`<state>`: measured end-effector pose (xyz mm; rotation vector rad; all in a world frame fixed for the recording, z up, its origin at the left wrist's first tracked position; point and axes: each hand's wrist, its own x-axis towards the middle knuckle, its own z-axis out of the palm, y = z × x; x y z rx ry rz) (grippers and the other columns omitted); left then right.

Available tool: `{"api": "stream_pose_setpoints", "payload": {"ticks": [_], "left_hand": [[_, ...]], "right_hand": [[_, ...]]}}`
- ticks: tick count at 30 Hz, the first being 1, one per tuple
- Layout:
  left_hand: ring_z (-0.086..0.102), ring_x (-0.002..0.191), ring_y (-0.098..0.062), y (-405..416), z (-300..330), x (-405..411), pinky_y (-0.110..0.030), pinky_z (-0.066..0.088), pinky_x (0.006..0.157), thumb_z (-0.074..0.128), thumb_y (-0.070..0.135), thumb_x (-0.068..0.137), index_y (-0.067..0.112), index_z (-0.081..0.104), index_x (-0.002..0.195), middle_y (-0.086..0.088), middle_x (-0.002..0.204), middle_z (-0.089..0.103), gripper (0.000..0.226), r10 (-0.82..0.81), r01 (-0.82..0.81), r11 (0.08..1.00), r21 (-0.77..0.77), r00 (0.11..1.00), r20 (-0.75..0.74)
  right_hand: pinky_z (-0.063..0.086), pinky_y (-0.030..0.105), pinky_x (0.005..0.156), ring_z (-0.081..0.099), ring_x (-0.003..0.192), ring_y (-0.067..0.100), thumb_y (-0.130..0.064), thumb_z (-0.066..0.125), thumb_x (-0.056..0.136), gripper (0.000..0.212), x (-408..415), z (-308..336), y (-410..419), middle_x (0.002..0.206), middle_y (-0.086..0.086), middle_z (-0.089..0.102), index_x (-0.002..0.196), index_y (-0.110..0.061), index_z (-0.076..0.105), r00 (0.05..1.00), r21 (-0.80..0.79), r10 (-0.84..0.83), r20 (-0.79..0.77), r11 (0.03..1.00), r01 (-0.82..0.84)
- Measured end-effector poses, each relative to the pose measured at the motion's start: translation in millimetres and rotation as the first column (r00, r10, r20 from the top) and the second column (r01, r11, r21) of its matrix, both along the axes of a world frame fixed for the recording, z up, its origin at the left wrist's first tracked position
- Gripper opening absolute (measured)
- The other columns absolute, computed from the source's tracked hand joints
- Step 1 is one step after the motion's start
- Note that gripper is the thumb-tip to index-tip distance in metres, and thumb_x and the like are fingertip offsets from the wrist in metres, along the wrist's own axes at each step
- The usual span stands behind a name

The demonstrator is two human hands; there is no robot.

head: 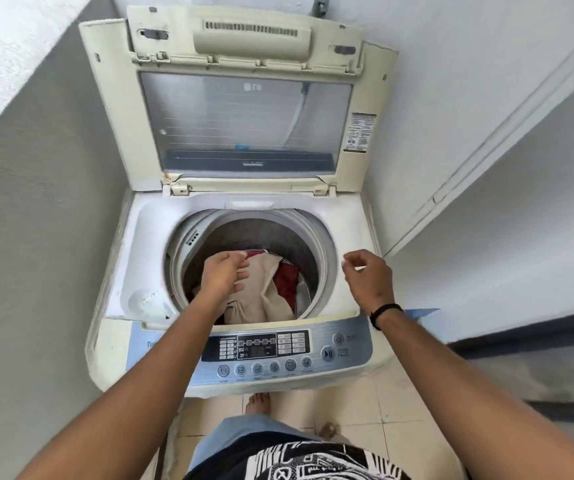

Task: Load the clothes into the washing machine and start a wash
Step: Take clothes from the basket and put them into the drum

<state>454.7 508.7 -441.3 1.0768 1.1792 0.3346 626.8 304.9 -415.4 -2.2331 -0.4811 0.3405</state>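
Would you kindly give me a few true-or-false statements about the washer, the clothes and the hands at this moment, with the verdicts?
1. The washer's lid is raised. True.
2. The drum is empty. False: cream and red clothes lie in it.
3. The left hand is over the drum opening. True.
4. The right hand is pressing the start button. False: it hangs over the washer's top deck, right of the drum.
5. The right wrist wears a dark band. True.
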Motion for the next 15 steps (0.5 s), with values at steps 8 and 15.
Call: {"api": "stream_pose_setpoints", "payload": {"ticks": [8, 15], "left_hand": [[0.063, 0.066, -0.015, -97, 53, 85, -0.026, 0.047, 0.056, 0.059, 0.015, 0.097, 0.011, 0.070, 0.095, -0.007, 0.086, 0.071, 0.011, -0.305, 0.298, 0.952, 0.067, 0.938, 0.164], [0.065, 0.075, -0.020, -261, 72, 120, -0.031, 0.050, 0.066, 0.059, 0.016, 0.096, 0.012, 0.071, 0.098, -0.006, 0.090, 0.072, 0.012, -0.674, 0.662, 0.738, 0.131, 0.720, 0.165]], "right_hand": [[0.043, 0.007, 0.065, 0.064, 0.074, 0.008, -0.017, 0.062, 0.089, 0.012, 18, 30, -129, 0.080, -0.009, 0.070, 0.091, -0.024, 0.071, 0.948, 0.111, -0.305, 0.088, 0.949, 0.294], [0.055, 0.031, 0.067, 0.067, 0.066, 0.016, -0.020, 0.063, 0.088, 0.014, -36, 25, -331, 0.069, -0.004, 0.070, 0.076, -0.025, 0.067, 0.734, 0.137, -0.679, 0.013, 0.728, 0.672]]}}
